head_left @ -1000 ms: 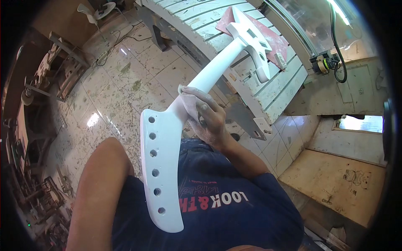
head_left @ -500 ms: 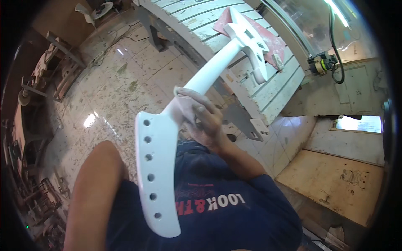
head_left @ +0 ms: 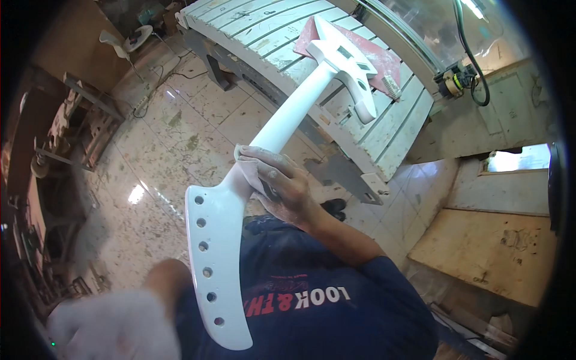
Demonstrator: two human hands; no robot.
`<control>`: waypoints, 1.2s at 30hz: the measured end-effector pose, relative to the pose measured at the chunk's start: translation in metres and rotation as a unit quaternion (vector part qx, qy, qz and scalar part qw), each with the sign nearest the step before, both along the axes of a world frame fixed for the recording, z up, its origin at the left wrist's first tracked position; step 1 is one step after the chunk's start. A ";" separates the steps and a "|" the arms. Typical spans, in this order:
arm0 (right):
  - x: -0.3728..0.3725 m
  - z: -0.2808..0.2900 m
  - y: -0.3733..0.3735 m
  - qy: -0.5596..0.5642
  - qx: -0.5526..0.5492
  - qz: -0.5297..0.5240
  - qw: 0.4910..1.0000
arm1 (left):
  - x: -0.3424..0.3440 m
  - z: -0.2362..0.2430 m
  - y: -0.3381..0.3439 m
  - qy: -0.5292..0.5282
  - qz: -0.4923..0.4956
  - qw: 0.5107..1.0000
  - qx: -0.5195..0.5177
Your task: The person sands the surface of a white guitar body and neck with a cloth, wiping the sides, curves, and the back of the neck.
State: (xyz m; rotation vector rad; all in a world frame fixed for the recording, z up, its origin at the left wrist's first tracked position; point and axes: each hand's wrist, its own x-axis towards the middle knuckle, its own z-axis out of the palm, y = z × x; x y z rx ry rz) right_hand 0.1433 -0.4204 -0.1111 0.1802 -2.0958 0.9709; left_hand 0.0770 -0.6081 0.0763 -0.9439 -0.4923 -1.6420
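A white guitar-shaped piece runs diagonally: its curved headstock (head_left: 222, 270) with several holes lies over my navy shirt, its long neck (head_left: 291, 105) rises right, and its cut-out far end (head_left: 345, 57) rests on a pink pad (head_left: 384, 60) on a slatted white machine bed (head_left: 252, 24). My right hand (head_left: 282, 186) is closed round the neck beside the headstock, with a pale thin sheet (head_left: 249, 162) between fingers and neck. My left hand (head_left: 114, 324), white with dust or covering, is smeared at the lower left, left of the headstock; its fingers are unclear.
A brush (head_left: 391, 88) sits by the pad. A motor head with hose (head_left: 456, 84) is at upper right, a wooden board (head_left: 474, 258) at right. Racks with parts (head_left: 78, 120) line the left; a white chair (head_left: 117, 51) and cables stand at the back. My shoes (head_left: 336, 207) show on the tiled floor.
My left hand has swung into view at the lower left. My right hand and the headstock end sit a little lower and further left in the picture; the grip is unchanged.
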 end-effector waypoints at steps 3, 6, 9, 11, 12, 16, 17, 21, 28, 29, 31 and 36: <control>-0.001 0.000 0.006 0.019 0.002 -0.013 1.000 | 0.012 -0.104 -0.024 -0.092 -0.199 0.946 -0.239; -0.006 0.017 0.001 0.013 0.003 0.006 1.000 | 0.035 -0.112 0.007 -0.100 -0.170 0.942 -0.271; 0.007 0.040 -0.013 -0.054 0.006 0.059 0.997 | 0.037 -0.110 0.020 -0.147 -0.029 0.948 -0.280; 0.014 0.030 -0.007 -0.072 0.030 0.091 0.993 | 0.042 -0.114 0.016 -0.139 -0.024 0.946 -0.293; 0.007 0.011 0.017 -0.065 0.057 0.045 0.995 | 0.043 -0.112 0.016 -0.136 -0.010 0.942 -0.308; -0.002 -0.002 0.066 -0.242 -0.033 -0.070 0.967 | 0.038 -0.111 0.023 -0.162 -0.010 0.946 -0.282; 0.013 0.000 0.038 -0.290 -0.025 -0.010 0.957 | 0.037 -0.110 0.024 -0.158 -0.014 0.946 -0.281; -0.009 -0.037 0.048 -0.155 -0.097 0.013 0.983 | 0.034 -0.106 0.022 -0.132 -0.031 0.951 -0.278; -0.009 0.019 0.040 -0.067 0.135 -0.266 0.952 | 0.019 -0.108 0.032 -0.108 -0.089 0.949 -0.281; -0.016 0.020 0.034 -0.041 0.136 -0.212 0.967 | 0.020 -0.101 0.026 -0.084 -0.096 0.950 -0.284; -0.011 -0.037 0.055 -0.102 -0.249 0.025 0.963 | 0.024 -0.100 0.024 -0.103 -0.070 0.946 -0.300; -0.013 -0.005 0.055 -0.356 -0.429 0.017 0.830 | 0.022 -0.105 0.023 -0.130 -0.042 0.948 -0.288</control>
